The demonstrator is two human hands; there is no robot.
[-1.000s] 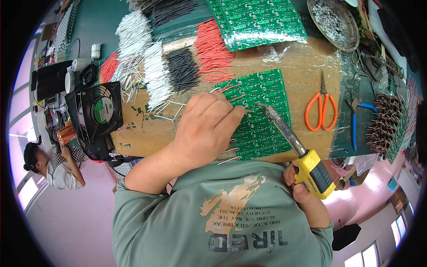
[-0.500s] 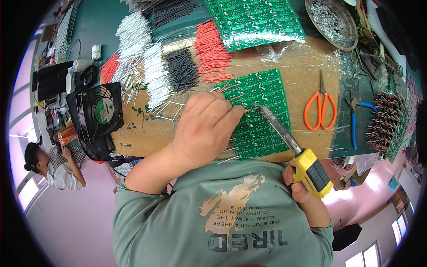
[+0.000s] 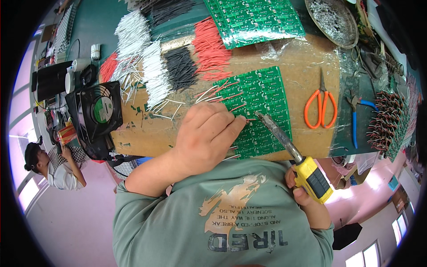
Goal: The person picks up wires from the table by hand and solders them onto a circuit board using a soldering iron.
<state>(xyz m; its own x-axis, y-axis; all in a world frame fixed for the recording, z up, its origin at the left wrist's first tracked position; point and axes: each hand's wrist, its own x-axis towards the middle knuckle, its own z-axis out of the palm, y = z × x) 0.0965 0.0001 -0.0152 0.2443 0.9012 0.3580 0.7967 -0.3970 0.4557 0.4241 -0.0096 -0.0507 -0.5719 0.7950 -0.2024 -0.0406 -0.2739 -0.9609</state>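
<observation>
My left hand (image 3: 205, 135) is closed in a pinch over the left part of a green circuit board (image 3: 262, 95). From its fingertips a short red wire (image 3: 251, 119) reaches onto the board. My right hand (image 3: 299, 187) grips a soldering iron (image 3: 307, 171) with a yellow and black handle. The iron's tip is at the board, just right of the wire's end; whether they touch I cannot tell. Several red wires (image 3: 234, 95) stick out from the board's left side above my left hand, along with white ones (image 3: 204, 94). My left fingers hide part of the board's left edge.
Beyond the board lie piles of white wires (image 3: 155, 73), black wires (image 3: 180, 67) and red wires (image 3: 211, 49), and a larger panel of boards (image 3: 258, 22). Orange-handled scissors (image 3: 320, 104) and blue-handled cutters (image 3: 354, 120) lie right. A fan (image 3: 101, 109) stands left; a person (image 3: 58, 164) sits beyond.
My left hand and the iron's tip have shifted slightly toward me along the board. Another red wire now lies free of my fingers on the board, above the one I pinch.
</observation>
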